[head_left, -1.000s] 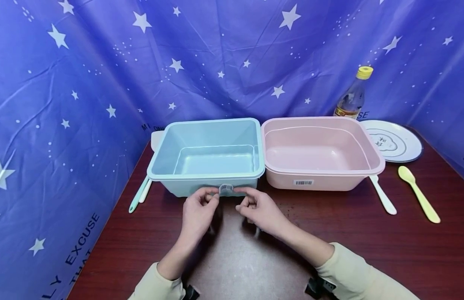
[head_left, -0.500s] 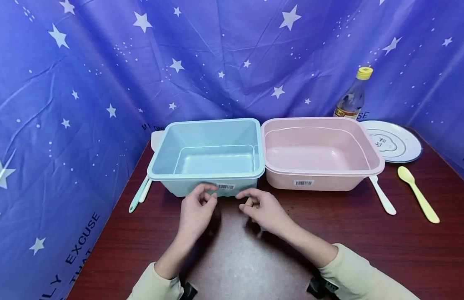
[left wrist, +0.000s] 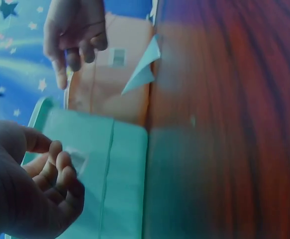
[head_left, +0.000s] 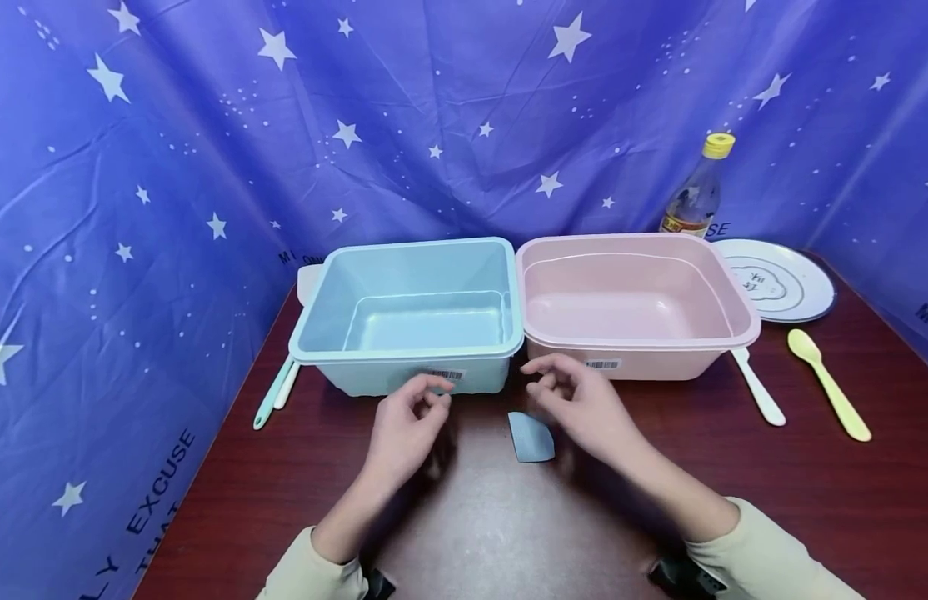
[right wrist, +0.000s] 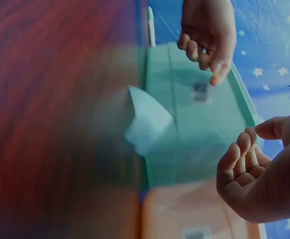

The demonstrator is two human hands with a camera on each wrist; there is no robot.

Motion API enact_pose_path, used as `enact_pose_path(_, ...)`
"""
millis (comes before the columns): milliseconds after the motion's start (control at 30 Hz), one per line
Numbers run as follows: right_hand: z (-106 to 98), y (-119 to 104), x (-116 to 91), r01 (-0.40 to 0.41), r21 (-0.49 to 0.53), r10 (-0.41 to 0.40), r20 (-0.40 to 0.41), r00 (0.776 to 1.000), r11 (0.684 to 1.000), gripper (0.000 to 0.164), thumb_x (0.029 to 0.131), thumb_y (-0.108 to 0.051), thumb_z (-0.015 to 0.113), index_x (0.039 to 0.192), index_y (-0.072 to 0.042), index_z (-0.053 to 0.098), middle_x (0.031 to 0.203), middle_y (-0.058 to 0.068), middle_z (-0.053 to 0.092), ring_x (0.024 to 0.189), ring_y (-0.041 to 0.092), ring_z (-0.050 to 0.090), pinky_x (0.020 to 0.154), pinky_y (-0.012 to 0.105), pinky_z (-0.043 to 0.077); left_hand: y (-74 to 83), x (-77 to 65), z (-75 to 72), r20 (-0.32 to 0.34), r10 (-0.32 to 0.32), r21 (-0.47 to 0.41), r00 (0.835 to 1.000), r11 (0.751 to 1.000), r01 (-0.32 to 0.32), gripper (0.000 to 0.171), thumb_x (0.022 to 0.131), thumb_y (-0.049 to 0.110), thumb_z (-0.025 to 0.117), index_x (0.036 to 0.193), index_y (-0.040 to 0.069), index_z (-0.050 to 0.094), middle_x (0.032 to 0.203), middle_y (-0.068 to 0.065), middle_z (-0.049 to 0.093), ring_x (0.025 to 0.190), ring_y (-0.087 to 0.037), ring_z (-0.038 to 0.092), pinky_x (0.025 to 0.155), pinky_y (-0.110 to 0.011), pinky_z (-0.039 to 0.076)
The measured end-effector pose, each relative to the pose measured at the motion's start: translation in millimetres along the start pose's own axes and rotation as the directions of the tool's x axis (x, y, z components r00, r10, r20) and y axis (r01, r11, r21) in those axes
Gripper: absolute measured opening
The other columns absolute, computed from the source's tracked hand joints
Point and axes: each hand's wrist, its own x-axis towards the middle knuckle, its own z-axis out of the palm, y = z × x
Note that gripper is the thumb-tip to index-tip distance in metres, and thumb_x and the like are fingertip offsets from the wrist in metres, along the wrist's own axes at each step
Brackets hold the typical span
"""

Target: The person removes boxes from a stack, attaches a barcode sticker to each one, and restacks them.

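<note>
A light blue plastic bin (head_left: 374, 377) carries a small barcode label (head_left: 451, 374) on its front wall. My left hand (head_left: 406, 427) is just in front of that label, fingers loosely bent and nothing held. To its right, my right hand (head_left: 590, 410) hovers before the gap between the blue bin and a pink bin (head_left: 677, 363), its fingers loosely bent too and holding nothing. The pink bin has a similar barcode label (head_left: 603, 364). Between the hands, a small curled light-blue piece of paper (head_left: 533, 438) rests on the table; the right wrist view shows the same curled paper (right wrist: 148, 122) enlarged.
Right of the pink bin are a white plate (head_left: 797, 292), a yellow spoon (head_left: 830, 387), a white-handled utensil (head_left: 760, 390) and a yellow-capped bottle (head_left: 696, 193). Green and white handles (head_left: 272, 396) stick out at the blue bin's left. A starry curtain (head_left: 449, 100) hangs behind.
Both hands have come away from the blue bin's label, which was bowed between their fingertips and now lies flat. My right hand has shifted right, uncovering the curled paper.
</note>
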Motion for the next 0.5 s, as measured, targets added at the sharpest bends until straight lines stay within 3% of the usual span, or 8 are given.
enact_pose_path(133,-23.7,-4.2,-3.9,0.037,-0.032,-0.04,-0.076,0.996,0.999,0.021,0.096,-0.007,0.068,0.117,-0.003,0.069,0.083,0.005,0.064,0.065,0.014,0.056,0.056,0.025,0.046,6.9,0.7,13.3,0.094,0.062,-0.018,0.994,0.998,-0.061,0.017,0.092,0.003,0.069,0.106,0.011,0.073,0.08,0.006,0.065,0.064,-0.011,0.058,0.061,-0.024,0.047)
enact_pose_path(267,-45.5,-5.7,-3.6,0.089,-0.044,-0.095,-0.153,0.984,0.995,0.019,0.097,-0.006,0.066,0.115,-0.001,0.069,0.08,0.008,0.063,0.061,0.014,0.055,0.053,0.024,0.045,15.0,2.1,27.2,0.177,0.096,-0.041,0.98,0.995,-0.09,0.023,0.092,0.005,0.07,0.113,0.012,0.071,0.092,0.002,0.067,0.079,-0.014,0.063,0.067,-0.026,0.052)
enact_pose_path(500,-77.6,-12.1,1.1,0.119,-0.144,-0.162,-0.34,0.926,0.982,0.017,0.097,-0.009,0.067,0.111,-0.002,0.071,0.076,0.0,0.061,0.063,0.008,0.054,0.056,0.019,0.043,32.0,4.5,49.0,0.236,0.13,-0.054,0.963,0.991,-0.121,0.045,0.092,0.01,0.072,0.135,0.008,0.061,0.127,-0.003,0.062,0.118,-0.024,0.059,0.088,-0.035,0.055)
